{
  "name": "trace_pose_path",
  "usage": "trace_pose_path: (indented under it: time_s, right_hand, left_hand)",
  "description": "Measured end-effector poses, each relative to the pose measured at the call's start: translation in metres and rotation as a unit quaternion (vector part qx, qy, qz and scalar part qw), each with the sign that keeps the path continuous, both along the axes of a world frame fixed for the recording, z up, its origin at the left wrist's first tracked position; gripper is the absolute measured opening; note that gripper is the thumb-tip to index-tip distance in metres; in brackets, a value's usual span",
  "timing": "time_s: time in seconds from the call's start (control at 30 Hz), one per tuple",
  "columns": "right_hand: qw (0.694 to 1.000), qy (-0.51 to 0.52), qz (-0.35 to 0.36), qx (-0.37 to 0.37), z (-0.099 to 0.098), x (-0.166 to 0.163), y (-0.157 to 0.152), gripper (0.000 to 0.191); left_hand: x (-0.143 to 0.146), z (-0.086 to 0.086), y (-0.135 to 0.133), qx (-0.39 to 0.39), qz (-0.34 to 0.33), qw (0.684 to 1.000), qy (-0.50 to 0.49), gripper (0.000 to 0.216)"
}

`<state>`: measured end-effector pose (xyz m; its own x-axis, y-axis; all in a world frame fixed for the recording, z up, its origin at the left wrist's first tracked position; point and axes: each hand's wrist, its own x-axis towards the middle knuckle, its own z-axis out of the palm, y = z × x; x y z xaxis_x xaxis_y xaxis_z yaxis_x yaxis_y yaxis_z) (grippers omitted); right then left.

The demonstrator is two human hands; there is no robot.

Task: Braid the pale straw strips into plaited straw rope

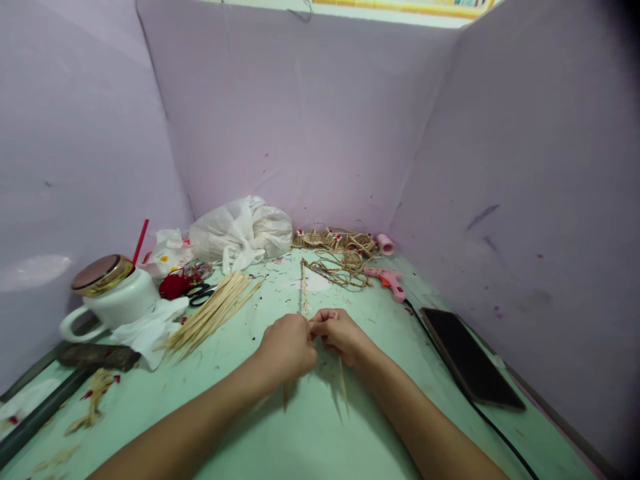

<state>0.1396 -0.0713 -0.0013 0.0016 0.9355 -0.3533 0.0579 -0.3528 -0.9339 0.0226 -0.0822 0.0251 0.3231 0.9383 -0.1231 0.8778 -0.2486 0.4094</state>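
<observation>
Head view: my left hand [287, 343] curled, gripping braid [305, 290] at near end; my right hand [340, 337] pinching there too, fingertips meeting left's. Braid stretches straight away from me over green table [300, 443], between pale strip bundle [215, 313] at left, pink glue gun [387, 280] at right. Loose strand ends [343, 387] poke out below both hands.

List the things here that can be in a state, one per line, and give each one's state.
Left hand: closed at the braid
Right hand: pinching at the braid's near end
Braid: partly plaited, loose ends below the hands
Strips: loose, fanned in a pile
Mug: upright, lid on top
Scissors: lying down, open or shut unclear
Glue gun: lying on its side
Phone: flat, screen dark
Plastic bag: bulging, crumpled
</observation>
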Motion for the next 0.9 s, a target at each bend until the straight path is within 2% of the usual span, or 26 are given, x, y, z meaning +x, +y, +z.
trace_pose_path:
  time_s: [0.1,0.17,0.27,0.33,0.43,0.53,0.6,0.63,0.77,0.9]
  right_hand:
    - [1.0,-0.009,-0.003,0.0,-0.002,-0.001,0.0,0.004]
    - [1.0,-0.005,0.012,0.003,-0.002,0.0,0.0,0.004]
    - [0.998,0.034,0.059,-0.005,-0.001,0.005,0.001,0.004]
    - [0.994,0.068,0.087,-0.016,0.001,0.009,0.003,0.007]
    - [0.988,0.101,0.111,-0.028,0.0,0.015,0.004,0.011]
    - [0.987,0.099,0.122,-0.029,-0.003,0.017,0.005,0.014]
    - [0.989,0.078,0.123,-0.021,-0.006,0.017,0.005,0.015]
    - [0.991,0.06,0.121,-0.009,-0.007,0.017,0.006,0.014]
    - [0.985,-0.078,0.125,0.087,-0.01,0.016,0.008,0.004]
    - [0.95,-0.229,0.137,0.16,-0.008,0.017,0.007,0.012]
  left_hand:
    - [0.006,-0.003,-0.011,0.04,-0.017,0.998,0.036,0.02]
    - [0.005,0.0,-0.009,0.036,-0.036,0.998,0.035,0.018]
    - [-0.003,0.009,0.007,-0.036,-0.023,0.999,-0.027,0.02]
    - [-0.01,0.014,0.022,-0.101,0.046,0.987,-0.117,0.026]
    - [-0.016,0.01,0.038,-0.254,0.106,0.923,-0.27,0.017]
    - [-0.016,-0.003,0.044,-0.422,0.096,0.83,-0.352,0.012]
    - [-0.014,-0.011,0.043,-0.448,0.107,0.806,-0.371,0.01]
    - [-0.013,-0.013,0.043,-0.431,0.119,0.815,-0.369,0.008]
    - [-0.009,-0.016,0.038,-0.321,0.13,0.885,-0.31,0.011]
    - [-0.007,-0.018,0.034,-0.288,0.093,0.891,-0.337,0.012]
